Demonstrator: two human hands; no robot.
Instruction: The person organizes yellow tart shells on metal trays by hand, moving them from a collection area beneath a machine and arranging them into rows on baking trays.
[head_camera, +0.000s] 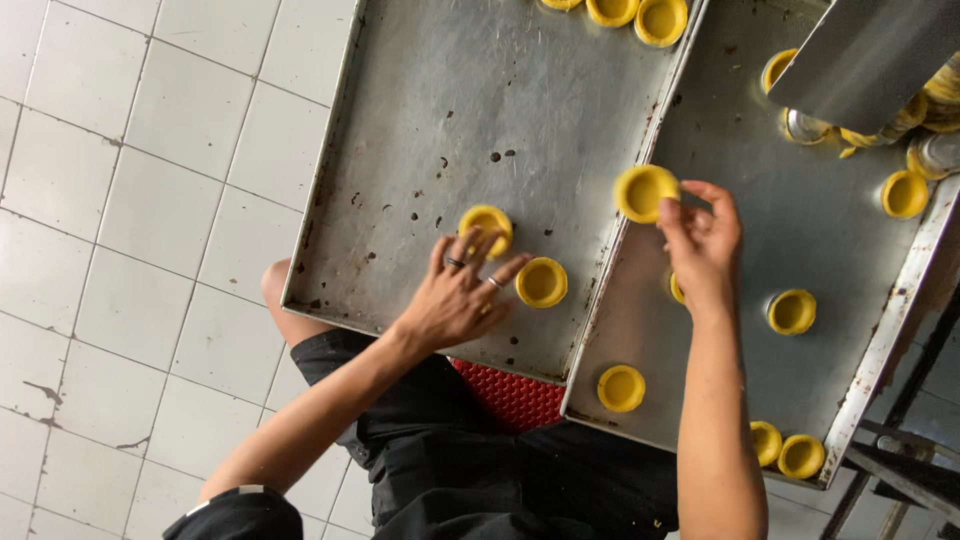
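Left tray (450, 110): large steel sheet, centre and upper left of frame.
Right tray (800, 240): beside it, touching.
Left hand (455, 295): fingers spread, tips on a yellow tart shell (487, 222); second shell (541, 282) just right.
Right hand (705, 245): fingers pinching a raised shell (645, 192) above the tray seam.

Dull, scuffed metal trays (420, 120) carry matt yellow dough shells (542, 282); floor tiles (150, 200) glossy.
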